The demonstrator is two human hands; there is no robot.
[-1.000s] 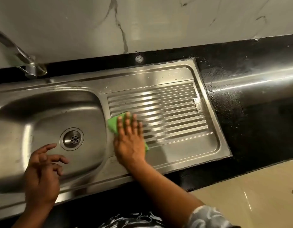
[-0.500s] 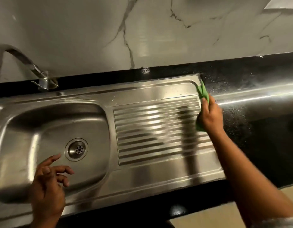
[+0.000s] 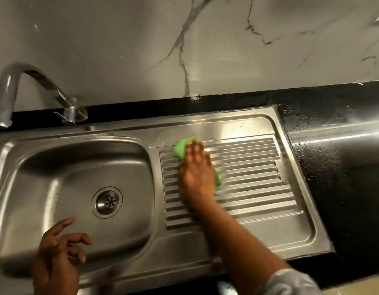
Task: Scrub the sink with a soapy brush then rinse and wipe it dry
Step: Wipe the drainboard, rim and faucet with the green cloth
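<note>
On the ribbed drainboard [image 3: 248,167], the right hand [image 3: 197,169] pressed a green cloth [image 3: 182,146] with flat fingers, drying; the left hand [image 3: 56,256] hovered loosely curled, empty; unwiped ridges likely came next.

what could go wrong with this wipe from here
The green cloth lies under a flat right hand, not gripped, so it may bunch or slip on the drainboard ridges and leave water in the grooves. Stray droplets on the black counter beside it could get dragged back onto wiped steel.
</note>
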